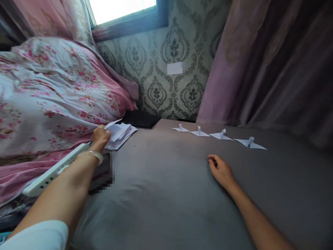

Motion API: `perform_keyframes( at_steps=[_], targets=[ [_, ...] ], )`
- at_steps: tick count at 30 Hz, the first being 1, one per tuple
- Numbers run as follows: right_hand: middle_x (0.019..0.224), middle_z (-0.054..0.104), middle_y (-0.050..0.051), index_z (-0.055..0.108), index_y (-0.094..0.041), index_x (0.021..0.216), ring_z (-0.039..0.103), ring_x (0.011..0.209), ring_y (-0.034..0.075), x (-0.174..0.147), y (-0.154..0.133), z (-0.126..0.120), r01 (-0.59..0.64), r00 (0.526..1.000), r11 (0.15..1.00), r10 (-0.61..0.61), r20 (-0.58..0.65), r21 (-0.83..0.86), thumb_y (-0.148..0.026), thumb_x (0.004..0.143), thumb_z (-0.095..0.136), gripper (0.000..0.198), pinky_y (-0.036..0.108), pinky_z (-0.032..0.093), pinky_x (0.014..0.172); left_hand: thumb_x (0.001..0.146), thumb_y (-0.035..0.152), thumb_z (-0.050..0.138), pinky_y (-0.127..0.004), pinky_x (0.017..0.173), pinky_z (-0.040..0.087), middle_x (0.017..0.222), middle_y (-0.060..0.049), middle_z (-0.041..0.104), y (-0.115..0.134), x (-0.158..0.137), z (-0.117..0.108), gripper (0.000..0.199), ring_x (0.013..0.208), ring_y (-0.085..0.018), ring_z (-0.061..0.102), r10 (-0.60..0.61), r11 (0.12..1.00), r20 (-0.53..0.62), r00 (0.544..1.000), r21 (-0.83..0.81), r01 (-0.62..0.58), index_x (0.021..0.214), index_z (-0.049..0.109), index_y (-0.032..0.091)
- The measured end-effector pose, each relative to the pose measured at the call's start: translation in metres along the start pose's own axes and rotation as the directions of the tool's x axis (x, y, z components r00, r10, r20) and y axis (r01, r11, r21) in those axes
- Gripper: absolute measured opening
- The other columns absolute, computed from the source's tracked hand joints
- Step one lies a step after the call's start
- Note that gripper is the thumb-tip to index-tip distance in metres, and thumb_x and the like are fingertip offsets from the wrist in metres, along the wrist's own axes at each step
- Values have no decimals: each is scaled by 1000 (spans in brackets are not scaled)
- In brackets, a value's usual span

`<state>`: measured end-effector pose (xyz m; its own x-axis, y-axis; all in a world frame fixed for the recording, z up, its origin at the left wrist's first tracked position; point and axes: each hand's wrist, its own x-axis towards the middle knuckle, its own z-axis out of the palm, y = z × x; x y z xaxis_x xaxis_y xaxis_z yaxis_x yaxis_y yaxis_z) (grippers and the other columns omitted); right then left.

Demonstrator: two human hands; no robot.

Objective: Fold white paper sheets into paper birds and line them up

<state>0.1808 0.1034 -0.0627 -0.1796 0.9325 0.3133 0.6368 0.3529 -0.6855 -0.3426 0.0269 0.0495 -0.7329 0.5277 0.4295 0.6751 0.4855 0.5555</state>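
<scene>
Pinching a sheet off the paper stack (120, 134), left hand (100, 136) closed; right hand (221, 171) loosely curled, empty, resting on grey bedsheet (161, 187)

Paper, cloth and plastic around the two bare hands

The left hand (101, 136) pinches a thin sheet off a loose stack of white matt paper (120, 133); just under its wrist lie a smooth pale bangle (91, 156) and a glossy white plastic power strip (56, 170). The right hand (221, 171) rests on the bed (161, 194), covered in soft, matt grey cloth. Beyond that hand, four folded shapes of crisp white paper (221, 135). Left of the left hand, crumpled floral cotton-like bedding (52, 93).
</scene>
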Motion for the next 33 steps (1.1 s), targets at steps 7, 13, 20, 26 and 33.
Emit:
perform_keyframes(
  at_steps=[7,13,20,26,33],
  targets=[
    [100,68,11,60,-17,104,63,88,22,-1,-1,2,29,999,999,-30,-24,-18,-28,86,41,28,37,49,81,90,18,43,-39,103,35,130,-11,52,102,-30,-10,37,124,-25,44,-9,886,-81,997,-462,-29,126,47,16],
    [104,62,12,47,-15,125,62,82,20,-10,-11,-4,50,996,997,-46,-81,58,-29,85,48,42,40,52,81,80,12,58,-30,69,58,93,-10,67,183,-137,35,17,79,-18,65,78,613,589,804,-665,427,96,61,10],
    [138,44,15,38,-22,141,42,127,33,-27,-37,-20,345,922,900,-378,-82,-266,-11,75,57,69,52,40,102,75,3,58,-27,64,61,89,-13,66,187,-248,78,15,70,-16,67,100,510,902,421,-410,756,89,58,10],
    [132,58,12,52,-18,133,49,126,24,-33,-38,-21,468,873,855,-407,268,-226,5,71,40,67,47,38,104,82,12,57,-29,70,61,90,-15,67,180,-251,75,13,70,-18,70,169,538,943,287,-332,775,95,55,9],
    [133,59,8,58,-21,129,51,127,22,-34,-34,-25,421,881,885,-346,324,-198,4,69,41,67,46,40,104,83,19,42,-37,84,54,115,-12,63,164,-222,83,34,101,-24,62,272,805,664,696,-553,214,114,55,16]
  ],
)
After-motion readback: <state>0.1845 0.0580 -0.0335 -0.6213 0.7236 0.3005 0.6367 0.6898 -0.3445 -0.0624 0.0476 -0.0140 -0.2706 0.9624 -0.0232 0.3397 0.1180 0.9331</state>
